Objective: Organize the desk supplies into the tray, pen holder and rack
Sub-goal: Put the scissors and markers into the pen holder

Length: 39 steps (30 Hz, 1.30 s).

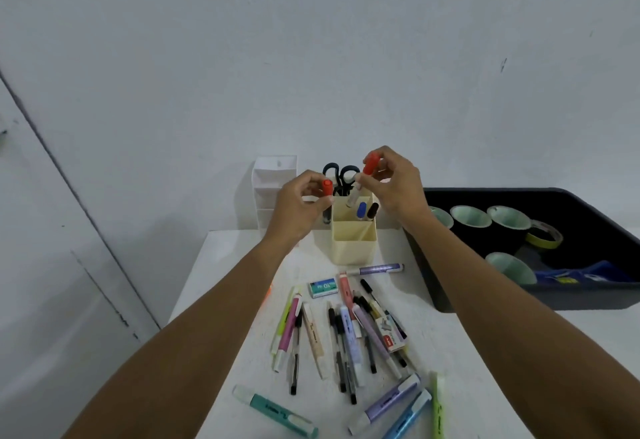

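Against a pale wall, white desk (450, 352) strewn with pens (346, 334), both hands' fingers clamped on red-capped markers.

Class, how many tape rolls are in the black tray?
5 show: three in a row along the tray's far side, a yellow one right of them, one nearer. The arm may hide others.

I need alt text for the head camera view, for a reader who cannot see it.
Two hands, left hand and right hand, each lower a red-capped marker into a cream pen holder on a white table. Loose pens and highlighters lie in front; a dark tray with tape rolls sits to the right.
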Each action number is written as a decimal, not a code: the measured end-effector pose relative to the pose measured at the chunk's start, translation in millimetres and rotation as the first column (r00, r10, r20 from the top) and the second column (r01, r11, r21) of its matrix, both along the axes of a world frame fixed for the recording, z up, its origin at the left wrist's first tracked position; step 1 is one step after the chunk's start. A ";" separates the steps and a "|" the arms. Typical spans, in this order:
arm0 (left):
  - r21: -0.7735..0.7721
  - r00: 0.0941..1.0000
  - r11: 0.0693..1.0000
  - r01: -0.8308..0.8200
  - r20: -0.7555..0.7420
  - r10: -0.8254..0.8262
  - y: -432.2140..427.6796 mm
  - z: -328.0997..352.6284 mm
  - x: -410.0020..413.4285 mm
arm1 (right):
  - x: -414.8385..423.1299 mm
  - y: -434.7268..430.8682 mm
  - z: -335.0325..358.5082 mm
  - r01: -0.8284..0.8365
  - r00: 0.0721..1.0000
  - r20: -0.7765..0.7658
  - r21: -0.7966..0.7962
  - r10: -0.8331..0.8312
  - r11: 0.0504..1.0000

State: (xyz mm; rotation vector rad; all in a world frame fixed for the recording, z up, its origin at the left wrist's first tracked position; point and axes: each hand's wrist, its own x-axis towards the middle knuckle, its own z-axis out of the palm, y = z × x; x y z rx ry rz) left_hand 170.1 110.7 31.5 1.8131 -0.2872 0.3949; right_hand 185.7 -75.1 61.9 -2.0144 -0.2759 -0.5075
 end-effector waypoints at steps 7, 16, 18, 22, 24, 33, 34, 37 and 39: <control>0.029 0.999 1.000 -0.010 0.038 0.009 -14.6 -8.8 23.9 | 29.3 -1.9 -39.0 0.113 0.991 -0.028 -0.312 -0.128 0.943; 0.252 0.999 0.967 0.034 -0.048 -0.022 -29.8 -43.3 45.2 | 33.9 -17.3 -76.7 -0.044 0.996 -0.087 -0.427 0.007 0.903; 0.282 0.999 0.959 0.026 -0.052 -0.011 -32.5 -49.1 47.3 | 32.3 -23.6 -79.0 -0.057 0.993 -0.117 -0.343 0.017 0.938; 0.317 0.997 0.948 -0.028 -0.061 0.050 -38.4 -55.2 50.0 | 31.5 -29.2 -80.1 -0.042 0.988 -0.151 -0.311 -0.006 0.949; 0.332 0.996 0.942 -0.044 -0.064 0.069 -39.6 -55.1 51.4 | 32.6 -27.2 -78.5 -0.033 0.987 -0.160 -0.289 -0.015 0.957; 0.338 0.992 0.941 -0.009 -0.116 0.051 -44.8 -49.4 55.5 | 32.1 -25.5 -79.3 -0.033 0.986 -0.168 -0.264 -0.012 0.964; 0.338 0.991 0.941 0.001 -0.126 0.044 -45.3 -49.9 55.7 | 32.2 -25.6 -78.8 -0.032 0.986 -0.168 -0.261 -0.013 0.965; 0.334 0.990 0.942 0.028 -0.136 0.019 -47.3 -51.3 54.7 | 33.0 -25.5 -78.3 -0.036 0.983 -0.183 -0.241 -0.009 0.970; 0.332 0.992 0.943 0.037 -0.126 0.006 -48.3 -52.3 54.8 | 35.1 -25.9 -79.9 -0.032 0.982 -0.190 -0.236 -0.014 0.971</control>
